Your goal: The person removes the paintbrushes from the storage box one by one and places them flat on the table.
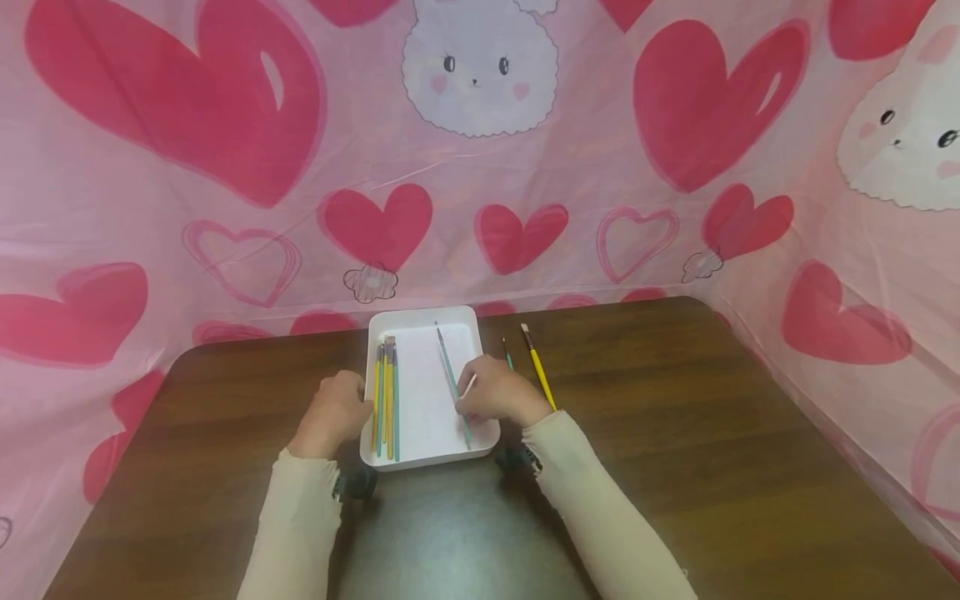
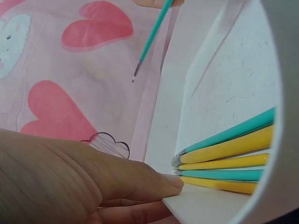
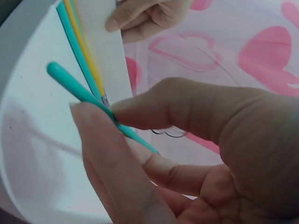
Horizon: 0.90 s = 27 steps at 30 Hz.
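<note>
My right hand (image 1: 495, 389) pinches a thin teal paintbrush (image 3: 74, 84) between thumb and fingertips, over the right side of a white tray (image 1: 427, 458). In the head view its bristle end points away from me. My left hand (image 1: 333, 412) grips the tray's left wall, thumb on the rim, as the left wrist view shows. Along that wall, inside the tray, several yellow and teal paintbrushes (image 2: 224, 144) lie side by side, bristles toward the far end.
On the brown table (image 1: 675, 450), right of the tray, lie a yellow paintbrush (image 1: 538, 367) and a teal paintbrush (image 1: 507, 353), the latter partly hidden by my right hand. A pink cloth (image 1: 585, 167) with hearts hangs behind the table and at both sides.
</note>
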{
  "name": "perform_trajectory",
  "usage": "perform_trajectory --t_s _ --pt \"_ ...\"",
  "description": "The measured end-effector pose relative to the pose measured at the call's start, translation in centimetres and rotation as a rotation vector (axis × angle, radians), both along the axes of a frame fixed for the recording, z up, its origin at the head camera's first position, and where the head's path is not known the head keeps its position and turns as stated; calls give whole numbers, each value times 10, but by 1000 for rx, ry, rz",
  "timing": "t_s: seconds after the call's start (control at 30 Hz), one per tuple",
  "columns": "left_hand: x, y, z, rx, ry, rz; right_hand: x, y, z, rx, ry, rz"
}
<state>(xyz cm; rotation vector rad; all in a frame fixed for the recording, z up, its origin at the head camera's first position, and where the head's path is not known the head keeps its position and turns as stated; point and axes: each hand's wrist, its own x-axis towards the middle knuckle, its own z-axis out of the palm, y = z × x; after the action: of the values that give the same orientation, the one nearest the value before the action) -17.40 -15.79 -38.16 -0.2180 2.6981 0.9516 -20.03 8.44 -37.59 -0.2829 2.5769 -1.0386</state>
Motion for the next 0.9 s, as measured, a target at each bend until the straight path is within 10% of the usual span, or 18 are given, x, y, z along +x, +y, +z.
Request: perform_trajectory --t_s 0.9 --pt "0 0 1 -1 6 -12 -11 45 17 -122 -129 -11"
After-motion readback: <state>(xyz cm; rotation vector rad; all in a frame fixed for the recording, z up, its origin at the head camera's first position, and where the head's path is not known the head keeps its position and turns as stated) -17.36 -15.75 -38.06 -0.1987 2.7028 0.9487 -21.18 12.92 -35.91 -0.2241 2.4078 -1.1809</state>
